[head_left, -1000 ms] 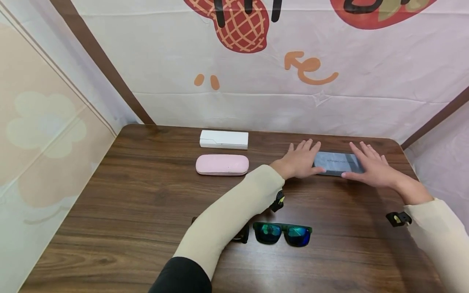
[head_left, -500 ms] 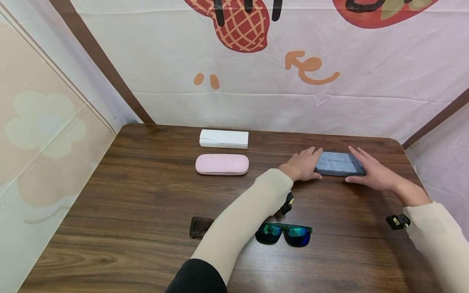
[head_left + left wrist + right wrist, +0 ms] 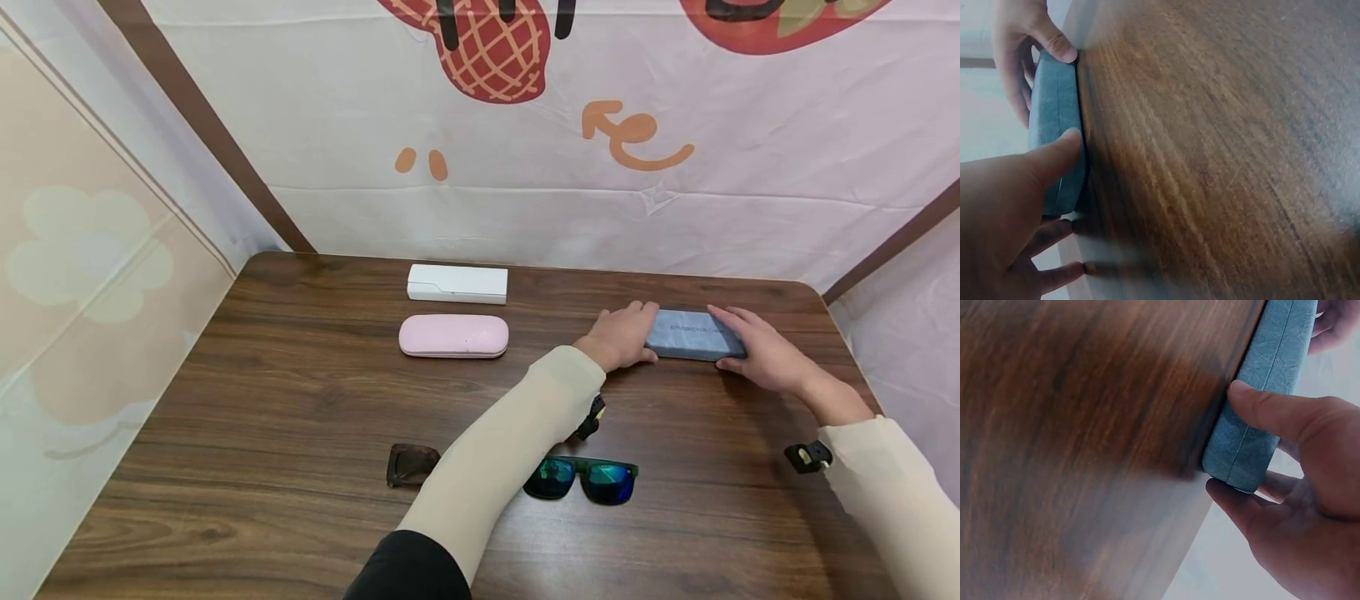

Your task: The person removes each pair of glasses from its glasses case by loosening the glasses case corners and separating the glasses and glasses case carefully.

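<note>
A blue-grey glasses case (image 3: 696, 335) with faint lettering on its lid lies at the back right of the table. My left hand (image 3: 618, 337) grips its left end, thumb along the front side. Around the right end, my right hand (image 3: 772, 354) holds it the same way. In the left wrist view, a thin seam runs along the front of the case (image 3: 1057, 119), which looks closed. The right wrist view shows my right thumb (image 3: 1250, 403) across the near side, with fingers at the end and behind, partly hidden.
A white case (image 3: 457, 285) and a pink glasses case (image 3: 453, 336) lie at the back, left of my left hand. Nearer the front are green-framed sunglasses (image 3: 609, 483) and dark brown sunglasses (image 3: 411, 465), both partly covered by my left sleeve. A printed cloth (image 3: 337, 108) hangs behind the table.
Both hands were spread over the ends of the blue-grey case. They have lowered and closed in, and now grip its two ends. The case has stayed in nearly the same place.
</note>
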`<state>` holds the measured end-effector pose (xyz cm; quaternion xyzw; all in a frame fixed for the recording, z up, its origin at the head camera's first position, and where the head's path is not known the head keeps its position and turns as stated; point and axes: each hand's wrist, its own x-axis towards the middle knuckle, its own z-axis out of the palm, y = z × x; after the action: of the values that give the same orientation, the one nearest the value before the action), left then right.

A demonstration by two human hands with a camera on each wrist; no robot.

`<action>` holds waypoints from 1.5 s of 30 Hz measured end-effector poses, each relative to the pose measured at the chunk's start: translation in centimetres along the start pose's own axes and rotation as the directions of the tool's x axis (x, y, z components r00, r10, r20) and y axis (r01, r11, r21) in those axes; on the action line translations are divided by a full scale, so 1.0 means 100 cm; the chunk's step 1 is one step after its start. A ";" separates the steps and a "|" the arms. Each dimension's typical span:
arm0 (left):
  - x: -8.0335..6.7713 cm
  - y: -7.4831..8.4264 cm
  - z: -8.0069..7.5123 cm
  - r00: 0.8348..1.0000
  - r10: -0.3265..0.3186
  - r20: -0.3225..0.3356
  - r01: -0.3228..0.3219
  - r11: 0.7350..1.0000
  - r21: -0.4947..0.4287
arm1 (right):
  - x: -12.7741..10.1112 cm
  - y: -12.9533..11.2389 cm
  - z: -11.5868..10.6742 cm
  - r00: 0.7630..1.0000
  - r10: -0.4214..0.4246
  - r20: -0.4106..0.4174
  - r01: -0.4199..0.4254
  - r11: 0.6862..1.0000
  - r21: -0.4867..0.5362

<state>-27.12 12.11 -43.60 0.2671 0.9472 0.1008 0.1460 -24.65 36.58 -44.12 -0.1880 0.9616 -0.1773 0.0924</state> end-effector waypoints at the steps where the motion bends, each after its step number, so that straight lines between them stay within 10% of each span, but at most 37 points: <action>1: 0.000 0.001 0.000 1.000 -0.003 -0.004 0.003 1.000 0.004 | 0.000 0.000 0.000 1.000 0.003 -0.001 -0.003 1.000 0.000; 25: 0.003 0.005 -0.005 1.000 -0.005 -0.003 0.006 0.985 0.172 | -0.002 -0.007 -0.001 1.000 -0.009 -0.015 0.009 1.000 -0.004; 45: -0.019 -0.020 -0.019 0.993 0.104 0.048 -0.106 0.993 0.050 | -0.005 -0.034 -0.006 1.000 -0.030 -0.007 0.030 0.999 0.015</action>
<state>-27.16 9.23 -41.97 0.3226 0.9306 0.0773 0.1549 -23.20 34.00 -42.20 -0.2012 0.9576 -0.1867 0.0881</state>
